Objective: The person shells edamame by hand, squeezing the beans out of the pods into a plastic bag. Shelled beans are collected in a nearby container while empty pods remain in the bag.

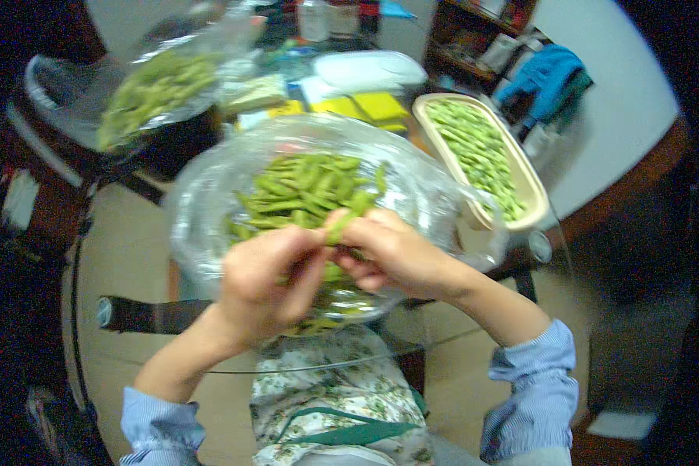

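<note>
My left hand [268,274] and my right hand [393,250] meet above a clear plastic bag [209,192] spread open on the glass table. Between their fingertips is a green bean pod [339,230], pinched by both hands. Inside the bag lies a heap of similar green pods [303,186], partly hidden behind my hands. To the right stands a cream oblong container [537,198] holding many shelled green beans [472,145]. Motion blur softens my fingers, so whether the pod is split cannot be told.
Another plastic bag of green pods [163,87] sits at the far left. Behind the near bag are yellow packets [361,108] and a white lidded tray [370,70]. A blue cloth [539,78] hangs at the upper right. The glass table's edge [314,368] curves before my lap.
</note>
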### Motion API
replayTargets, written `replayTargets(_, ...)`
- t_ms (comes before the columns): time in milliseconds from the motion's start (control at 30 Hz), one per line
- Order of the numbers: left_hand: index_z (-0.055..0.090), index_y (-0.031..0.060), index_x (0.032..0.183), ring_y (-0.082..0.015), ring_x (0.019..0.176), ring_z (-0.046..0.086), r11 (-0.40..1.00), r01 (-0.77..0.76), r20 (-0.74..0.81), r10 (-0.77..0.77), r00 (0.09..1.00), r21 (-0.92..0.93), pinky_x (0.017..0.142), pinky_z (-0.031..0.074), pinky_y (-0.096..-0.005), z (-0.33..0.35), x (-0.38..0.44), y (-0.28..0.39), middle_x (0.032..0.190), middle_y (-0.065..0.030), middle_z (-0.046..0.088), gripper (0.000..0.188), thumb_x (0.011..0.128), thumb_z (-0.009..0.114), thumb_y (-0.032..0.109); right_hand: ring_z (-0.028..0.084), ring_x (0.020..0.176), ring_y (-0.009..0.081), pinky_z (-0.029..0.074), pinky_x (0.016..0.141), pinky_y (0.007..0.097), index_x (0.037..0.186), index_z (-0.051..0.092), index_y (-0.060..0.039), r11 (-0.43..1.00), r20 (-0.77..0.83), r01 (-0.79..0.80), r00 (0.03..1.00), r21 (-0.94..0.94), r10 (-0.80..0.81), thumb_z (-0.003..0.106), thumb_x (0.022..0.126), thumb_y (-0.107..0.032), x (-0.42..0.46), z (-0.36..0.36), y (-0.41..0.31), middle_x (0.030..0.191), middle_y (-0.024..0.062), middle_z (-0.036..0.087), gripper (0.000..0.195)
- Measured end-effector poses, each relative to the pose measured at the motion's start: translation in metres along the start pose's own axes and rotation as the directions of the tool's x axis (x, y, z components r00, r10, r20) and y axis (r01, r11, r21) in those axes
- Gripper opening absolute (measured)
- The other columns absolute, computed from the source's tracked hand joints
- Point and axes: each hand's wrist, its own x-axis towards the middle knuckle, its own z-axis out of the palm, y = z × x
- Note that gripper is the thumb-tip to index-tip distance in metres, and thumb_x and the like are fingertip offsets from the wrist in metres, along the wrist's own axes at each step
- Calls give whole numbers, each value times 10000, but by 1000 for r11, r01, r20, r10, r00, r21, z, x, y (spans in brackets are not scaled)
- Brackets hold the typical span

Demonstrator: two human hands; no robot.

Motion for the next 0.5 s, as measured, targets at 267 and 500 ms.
replayTargets(267,612,-2,837,-155,581,588,780,-330,-188,488,852,532,517,471,-246,-50,30,-12,723,-88,626,182,686,645,-98,299,512,37,243,411,182,913,474,-40,999,33,-1,999,44,-1,394,854,-91,-23,6,-31,655,-30,367,111)
replayTargets(500,634,-33,825,-260,613,578,427,115,-311,426,849,897,577,458,-304,-169,107,-56,698,-152,611,88,757,605,14,318,496,-1,226,392,153,888,508,-94,710,-329,420,674,-565,-661,446,823,-157,-75,-60,-78,653,-58,403,109)
